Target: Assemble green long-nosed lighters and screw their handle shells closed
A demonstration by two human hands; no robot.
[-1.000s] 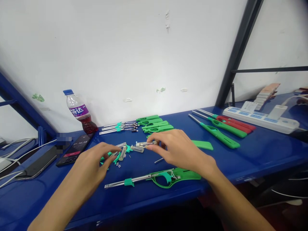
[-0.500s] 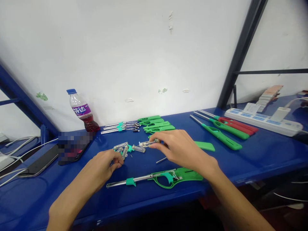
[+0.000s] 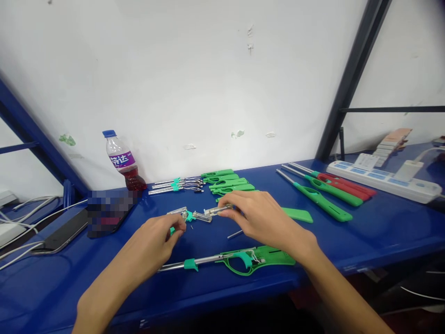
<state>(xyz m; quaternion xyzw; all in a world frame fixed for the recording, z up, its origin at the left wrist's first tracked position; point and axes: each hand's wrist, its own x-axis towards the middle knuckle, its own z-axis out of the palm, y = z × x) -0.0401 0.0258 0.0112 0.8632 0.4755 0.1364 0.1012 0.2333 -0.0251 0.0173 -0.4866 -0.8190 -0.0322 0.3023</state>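
Observation:
Between the thumb and fingers of my right hand (image 3: pixel 259 215) is a small transparent lighter fuel tank (image 3: pixel 216 211), held above the table. My left hand (image 3: pixel 162 236) has its fingers curled together at the near side of a small pile of similar transparent tanks (image 3: pixel 202 216); whether anything is between the fingertips is hidden. A turquoise trigger piece (image 3: pixel 190 216) lies among these tanks. In front of both hands lies an opened gas lighter (image 3: pixel 255 260), its green half shell showing a trigger, wires and a metal tube. My left wrist covers the tube's tip.
Metal tubes with wires (image 3: pixel 175 185) and green shells (image 3: pixel 227 181) lie along the wall. Several assembled lighters (image 3: pixel 323 199) rest at the right, before a power strip (image 3: pixel 382 178). A bottle (image 3: pixel 127 164) and a phone (image 3: pixel 62 232) are at the left.
My left hand has shifted right, over more of the tank pile and the tube's tip. The right hand still holds its tank in nearly the same spot. The view has moved slightly.

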